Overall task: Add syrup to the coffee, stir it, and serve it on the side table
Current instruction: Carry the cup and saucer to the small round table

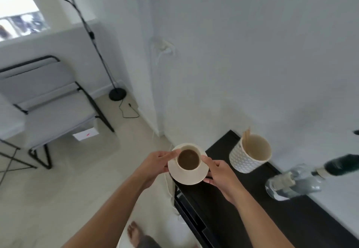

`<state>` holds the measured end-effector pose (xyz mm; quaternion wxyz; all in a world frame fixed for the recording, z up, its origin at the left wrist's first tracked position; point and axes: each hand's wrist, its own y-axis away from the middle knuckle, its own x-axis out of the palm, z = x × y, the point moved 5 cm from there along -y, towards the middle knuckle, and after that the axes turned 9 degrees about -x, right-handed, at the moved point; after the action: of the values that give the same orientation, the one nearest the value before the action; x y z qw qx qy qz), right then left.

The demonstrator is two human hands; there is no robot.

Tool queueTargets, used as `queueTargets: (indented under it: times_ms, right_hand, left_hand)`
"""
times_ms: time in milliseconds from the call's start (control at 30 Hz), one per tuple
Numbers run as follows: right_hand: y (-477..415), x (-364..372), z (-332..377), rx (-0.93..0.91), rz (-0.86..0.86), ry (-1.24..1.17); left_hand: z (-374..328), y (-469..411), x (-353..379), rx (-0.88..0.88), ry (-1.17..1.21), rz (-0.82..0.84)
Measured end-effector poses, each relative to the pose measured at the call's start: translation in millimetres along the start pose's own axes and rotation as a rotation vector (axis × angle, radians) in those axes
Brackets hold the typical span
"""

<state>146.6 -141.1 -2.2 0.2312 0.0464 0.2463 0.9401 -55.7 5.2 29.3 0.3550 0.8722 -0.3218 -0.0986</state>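
Observation:
A cream cup (188, 159) full of brown coffee stands on a cream saucer (191, 177). I hold the saucer in the air, past the left end of the black table (242, 209). My left hand (155, 165) grips its left rim and my right hand (220, 174) grips its right rim. A clear glass syrup bottle (291, 183) with a pale label lies blurred on the table to the right. Beside it is a dark green bottle (342, 164).
A white patterned holder (248, 155) with wooden stir sticks stands at the table's far end. A grey folding chair (48, 107) and a black floor lamp (116, 93) stand to the left on the pale floor. My bare foot (135, 234) shows below.

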Motion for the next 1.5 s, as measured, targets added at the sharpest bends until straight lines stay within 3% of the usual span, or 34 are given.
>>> queueTargets:
  times_ms: [300, 1100, 1500]
  right_hand:
    - [-42.5, 127.7, 38.4, -0.04, 0.257, 0.106]
    - [-113.6, 546.9, 94.8, -0.126, 0.46, 0.221]
    - [-152.8, 745.4, 124.6, -0.165, 0.786, 0.379]
  left_hand:
    - [13.4, 30.6, -124.0, 0.024, 0.158, -0.166]
    - [40.9, 127.3, -482.6, 0.071, 0.474, -0.532]
    - [73.0, 154.0, -629.3, 0.113, 0.697, -0.798]
